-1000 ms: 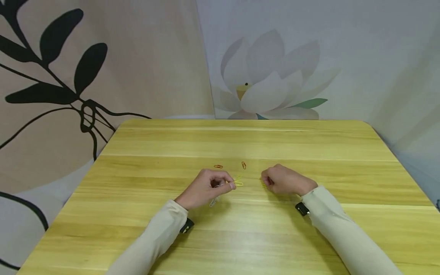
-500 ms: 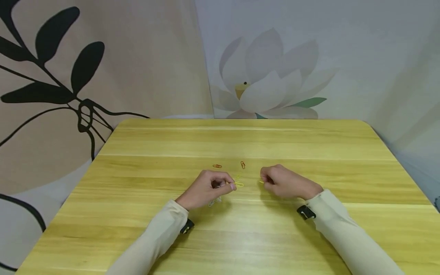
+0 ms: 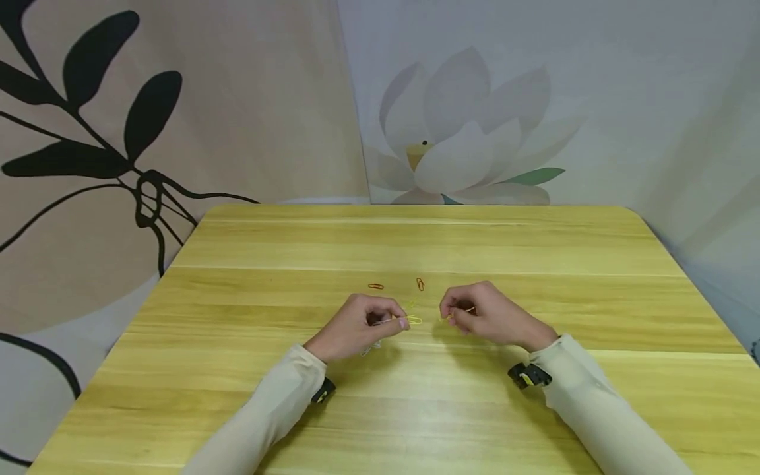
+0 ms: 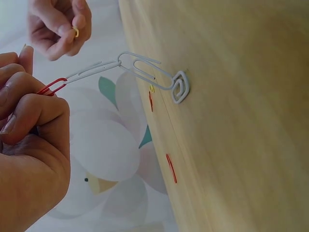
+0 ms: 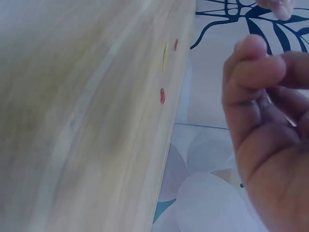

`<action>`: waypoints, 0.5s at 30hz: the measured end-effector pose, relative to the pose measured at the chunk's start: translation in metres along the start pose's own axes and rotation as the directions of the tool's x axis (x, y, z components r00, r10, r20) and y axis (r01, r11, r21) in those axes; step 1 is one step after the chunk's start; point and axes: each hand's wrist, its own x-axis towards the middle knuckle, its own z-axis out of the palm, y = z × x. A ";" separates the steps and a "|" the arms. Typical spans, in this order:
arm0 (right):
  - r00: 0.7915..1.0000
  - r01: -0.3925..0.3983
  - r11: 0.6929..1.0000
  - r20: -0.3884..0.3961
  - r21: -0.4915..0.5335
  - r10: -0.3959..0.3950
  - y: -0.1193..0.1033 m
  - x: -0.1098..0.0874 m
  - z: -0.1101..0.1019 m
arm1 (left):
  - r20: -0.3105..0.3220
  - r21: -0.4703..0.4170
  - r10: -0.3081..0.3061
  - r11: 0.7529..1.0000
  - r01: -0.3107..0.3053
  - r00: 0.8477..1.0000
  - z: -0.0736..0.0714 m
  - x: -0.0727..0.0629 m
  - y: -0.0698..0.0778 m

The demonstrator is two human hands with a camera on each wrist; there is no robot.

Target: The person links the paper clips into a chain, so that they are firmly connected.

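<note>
My left hand [image 3: 359, 326] pinches a yellow paper clip [image 3: 414, 320], whose loops stick out past the fingertips. From the same hand a chain hangs: a red paper clip [image 4: 52, 87], partly hidden by the fingers, links to white paper clips [image 4: 145, 70], the lowest close over the table in the left wrist view. Just to the right, my right hand [image 3: 495, 316] pinches another yellow paper clip [image 4: 76, 32] between thumb and index finger, mostly covered by them. A small gap separates the two hands.
Beyond the hands, two red paper clips lie on the wooden table [image 3: 332, 244], one left [image 3: 376, 286] and one right [image 3: 420, 284]. A loose yellow paper clip [image 5: 165, 57] lies near them. A patterned cloth [image 3: 475, 132] hangs behind the table.
My right hand has shifted slightly left, towards the left hand, and its fingers have opened around the yellow paper clip to a thumb pinch. The left hand stays almost still.
</note>
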 end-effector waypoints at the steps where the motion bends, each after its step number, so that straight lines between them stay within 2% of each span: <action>1: 1.000 -0.008 1.000 -0.004 0.017 0.008 -0.001 -0.001 0.000 | 0.003 0.000 0.000 1.000 0.000 1.000 0.000 0.000 0.000; 11: 0.994 0.047 0.975 -0.105 0.216 -0.025 -0.017 -0.004 0.002 | 0.019 -0.012 0.001 1.000 -0.001 1.000 -0.001 0.001 0.002; 15: 0.993 0.052 0.970 -0.120 0.236 -0.024 -0.023 -0.004 0.003 | 0.024 -0.008 0.010 1.000 -0.009 1.000 -0.001 0.002 0.003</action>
